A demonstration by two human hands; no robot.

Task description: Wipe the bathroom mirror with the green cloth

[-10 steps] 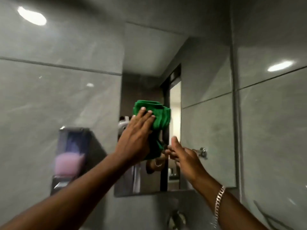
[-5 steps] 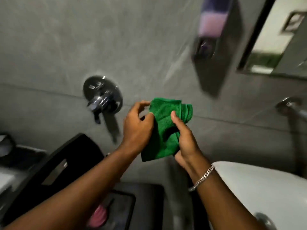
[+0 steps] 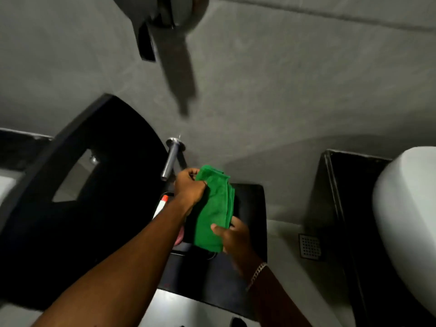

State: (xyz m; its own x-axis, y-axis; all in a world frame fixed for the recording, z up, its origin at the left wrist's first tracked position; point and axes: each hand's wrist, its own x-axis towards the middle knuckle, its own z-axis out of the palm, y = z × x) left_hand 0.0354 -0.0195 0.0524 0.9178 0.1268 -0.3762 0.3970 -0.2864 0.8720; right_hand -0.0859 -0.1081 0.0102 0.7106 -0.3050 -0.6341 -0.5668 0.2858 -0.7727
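Observation:
The green cloth (image 3: 213, 212) hangs folded lengthwise between both hands, low in front of the grey wall. My left hand (image 3: 190, 187) pinches its upper edge with closed fingers. My right hand (image 3: 232, 234), a silver bracelet on its wrist, grips the lower end from the right. The cloth is held over a black bin or tray (image 3: 250, 204). The mirror is out of view.
A chrome spout (image 3: 171, 160) sticks out of the wall just left of the cloth. A chrome wall valve (image 3: 165, 13) sits at the top. A black curved seat or lid (image 3: 70, 185) fills the left; a white toilet (image 3: 405, 208) and a floor drain (image 3: 310, 246) are at the right.
The view has swung down from the mirror to the floor area. Both hands came off the mirror and lowered with the cloth, now stretched between them.

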